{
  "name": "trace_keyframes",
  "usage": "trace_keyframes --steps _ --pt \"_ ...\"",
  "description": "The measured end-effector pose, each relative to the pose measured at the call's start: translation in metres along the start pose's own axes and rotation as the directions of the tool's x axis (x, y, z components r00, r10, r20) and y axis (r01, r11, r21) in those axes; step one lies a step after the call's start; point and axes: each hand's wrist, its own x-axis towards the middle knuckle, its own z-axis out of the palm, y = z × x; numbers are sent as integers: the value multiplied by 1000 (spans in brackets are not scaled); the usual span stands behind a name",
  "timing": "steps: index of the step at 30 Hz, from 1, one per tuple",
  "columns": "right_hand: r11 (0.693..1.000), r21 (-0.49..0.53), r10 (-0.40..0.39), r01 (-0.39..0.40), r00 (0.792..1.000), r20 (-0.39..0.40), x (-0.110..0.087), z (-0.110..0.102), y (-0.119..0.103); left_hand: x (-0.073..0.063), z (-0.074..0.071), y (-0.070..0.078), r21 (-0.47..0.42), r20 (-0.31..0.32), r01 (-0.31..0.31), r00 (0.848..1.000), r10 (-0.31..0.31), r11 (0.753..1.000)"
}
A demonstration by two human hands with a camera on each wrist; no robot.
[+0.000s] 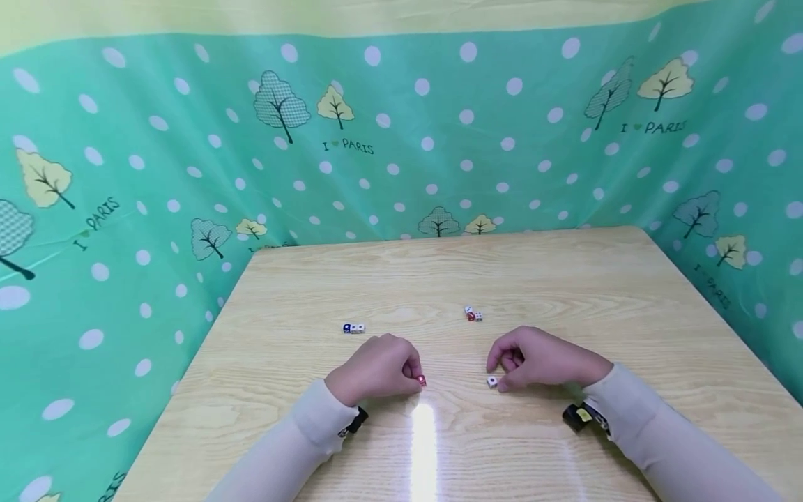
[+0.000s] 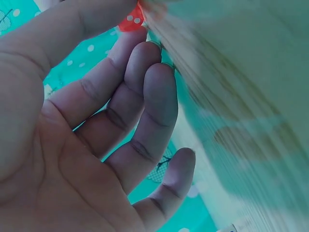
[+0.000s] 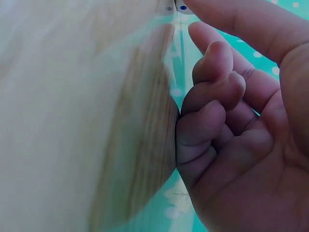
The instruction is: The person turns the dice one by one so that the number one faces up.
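Observation:
My left hand pinches a small red die with white pips, its thumb and index finger low at the tabletop. In the left wrist view the red die shows between thumb and index fingertip, the other fingers loosely bent. Toward the right, a white die sits at the thumb tip of my right hand. The index fingertip is just beyond that die, with a slight gap; the remaining fingers are curled in. Only part of the white die shows at the top of the right wrist view.
Beyond the left hand, a blue die and two white dice stand in a row. Farther right, a red die sits among two white dice. A dotted green cloth hangs behind the wooden table.

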Motion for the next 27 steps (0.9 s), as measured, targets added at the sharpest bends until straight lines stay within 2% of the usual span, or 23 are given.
trace_keyframes --steps 11,15,19,27 --pt "999 40 -6 6 1000 3 3 -2 5 2 -7 -13 22 -46 11 999 -10 1000" --pt "999 45 -7 7 1000 -1 4 -2 7 5 -10 -21 29 -66 40 997 -38 999" --pt "999 37 -5 5 1000 -1 5 -2 7 7 -12 -28 76 -103 82 992 -74 994" --pt "999 35 -2 2 1000 -4 4 -2 4 8 -15 -36 108 -164 137 979 -118 985"
